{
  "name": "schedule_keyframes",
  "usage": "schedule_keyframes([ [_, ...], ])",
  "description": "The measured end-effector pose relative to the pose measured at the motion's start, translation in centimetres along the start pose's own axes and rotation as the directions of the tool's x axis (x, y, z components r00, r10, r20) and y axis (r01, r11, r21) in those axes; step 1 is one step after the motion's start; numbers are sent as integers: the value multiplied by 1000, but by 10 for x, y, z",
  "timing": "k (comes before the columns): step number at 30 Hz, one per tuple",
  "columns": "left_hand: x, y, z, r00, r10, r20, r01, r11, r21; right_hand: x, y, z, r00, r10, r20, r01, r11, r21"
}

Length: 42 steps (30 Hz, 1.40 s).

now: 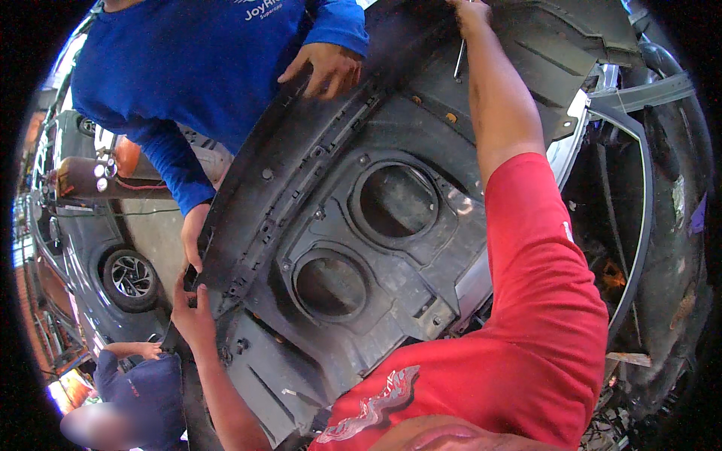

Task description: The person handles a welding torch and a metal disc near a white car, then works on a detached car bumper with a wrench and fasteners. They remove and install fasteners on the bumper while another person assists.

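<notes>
1. A large dark panel (338, 229), apparently plastic, fills the middle of the view, slanting from lower left to upper right between two people. Two round, rimmed hollows (398, 199) sit side by side in it, and a slotted ridge (301, 180) runs along its length.
2. The wearer's left hand (194, 307) is at the panel's left end, its thumb and forefinger clamped on the edge.
3. The right hand (471, 15) reaches to the panel's far side, at the top of the view. A thin metal rod (459, 62) shows just beside it — the fingers are partly cut off, so I cannot tell whether they grip it.
4. Across the panel stands a co-worker in a blue long-sleeved top (188, 68). One of that person's hands (327, 69) rests on the panel's edge; the other touches the edge near the wearer's left hand.
5. Farther left are gas cylinders (79, 178) and a dark car (86, 301) with a spoked wheel (131, 278).
6. At lower left — face blurred — is another person in dark blue (147, 395).
</notes>
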State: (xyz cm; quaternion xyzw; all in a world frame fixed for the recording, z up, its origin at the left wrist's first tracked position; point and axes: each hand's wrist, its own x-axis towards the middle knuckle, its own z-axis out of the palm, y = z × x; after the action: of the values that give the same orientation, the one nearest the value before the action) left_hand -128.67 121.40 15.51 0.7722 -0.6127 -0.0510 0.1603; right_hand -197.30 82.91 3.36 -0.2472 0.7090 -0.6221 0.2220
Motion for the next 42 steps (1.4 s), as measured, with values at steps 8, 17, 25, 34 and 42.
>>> schedule_keyframes([
  [8, -5, -16, 10, 986, 140, -92, -135, 989, 64, -5, -9, 23, 995, -58, -77, 50, 993, -110],
  [17, -11, -8, 5, 998, -47, -37, 47, 999, -11, -14, -4, 17, 954, -297, -45, 247, 861, -444],
  [25, -12, -4, 2, 998, -41, -44, 41, 999, -9, -40, -24, 15, 961, -274, -31, 201, 772, -603],
  [34, -11, -3, 1, 998, 25, -60, -23, 999, 33, -47, -24, -8, 909, -414, 49, 326, 633, -702],
  [42, -5, 2, 1, 999, 0, -36, 0, 1000, 11, -21, -12, -33, 904, -381, 196, 392, 553, -735],
])
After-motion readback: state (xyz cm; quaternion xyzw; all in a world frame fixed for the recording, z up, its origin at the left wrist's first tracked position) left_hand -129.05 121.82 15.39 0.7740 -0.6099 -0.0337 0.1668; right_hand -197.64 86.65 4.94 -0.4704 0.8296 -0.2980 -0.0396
